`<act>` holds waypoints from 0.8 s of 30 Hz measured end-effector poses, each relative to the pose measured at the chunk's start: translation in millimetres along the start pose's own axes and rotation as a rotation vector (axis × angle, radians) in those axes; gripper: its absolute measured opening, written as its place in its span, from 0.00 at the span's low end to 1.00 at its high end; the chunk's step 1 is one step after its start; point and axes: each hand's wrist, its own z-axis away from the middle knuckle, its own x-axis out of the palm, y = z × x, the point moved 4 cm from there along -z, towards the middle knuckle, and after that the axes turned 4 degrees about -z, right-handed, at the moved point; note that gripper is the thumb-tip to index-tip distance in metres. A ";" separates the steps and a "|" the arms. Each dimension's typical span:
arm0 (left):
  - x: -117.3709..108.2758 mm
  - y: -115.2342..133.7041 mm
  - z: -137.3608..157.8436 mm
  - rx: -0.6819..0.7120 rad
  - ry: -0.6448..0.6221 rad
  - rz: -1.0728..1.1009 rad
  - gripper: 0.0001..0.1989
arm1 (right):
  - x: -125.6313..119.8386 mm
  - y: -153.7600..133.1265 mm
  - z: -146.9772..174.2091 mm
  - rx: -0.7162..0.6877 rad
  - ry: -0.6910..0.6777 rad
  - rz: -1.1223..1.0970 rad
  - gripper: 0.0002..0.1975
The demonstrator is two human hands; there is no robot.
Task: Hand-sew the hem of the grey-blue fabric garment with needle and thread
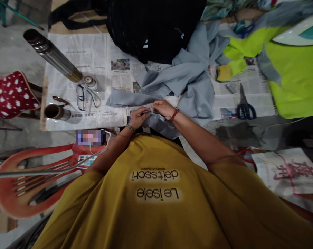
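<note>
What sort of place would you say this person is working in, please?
It looks like a small sewing or garment-working area, judging by the grey cloth and scissors on the newspaper-covered table, and the iron beside them at the right edge.

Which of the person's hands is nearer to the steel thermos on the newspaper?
Left. The left hand is at the grey fabric, right of the steel thermos; the right hand is just beyond it, farther right.
</note>
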 end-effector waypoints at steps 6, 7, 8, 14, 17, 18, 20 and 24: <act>-1.6 -1.0 0.5 -0.031 0.058 0.024 0.09 | 7.7 -4.9 8.9 -0.038 -0.044 0.063 0.15; -1.9 -1.5 0.4 -0.043 0.062 0.040 0.08 | 6.1 -7.1 8.2 -0.062 -0.054 0.112 0.16; -2.2 -2.0 0.3 -0.058 0.065 0.059 0.08 | 2.7 -10.3 7.0 -0.099 -0.060 0.170 0.16; -1.6 -3.3 0.7 -0.145 0.076 0.158 0.11 | -49.9 -40.6 23.0 -0.529 0.395 0.468 0.10; -1.0 -0.9 1.2 -0.161 0.077 0.183 0.12 | -49.5 -35.9 57.0 -0.650 0.492 0.520 0.15; -0.7 0.1 1.2 -0.166 0.071 0.187 0.12 | -41.2 -29.5 67.7 -0.664 0.448 0.544 0.18; -0.1 2.0 1.3 -0.177 0.055 0.190 0.13 | -16.6 -11.9 83.3 -0.673 0.276 0.604 0.20; 0.4 4.8 1.1 -0.166 0.036 0.213 0.16 | 19.5 21.0 80.4 -0.632 0.134 0.584 0.15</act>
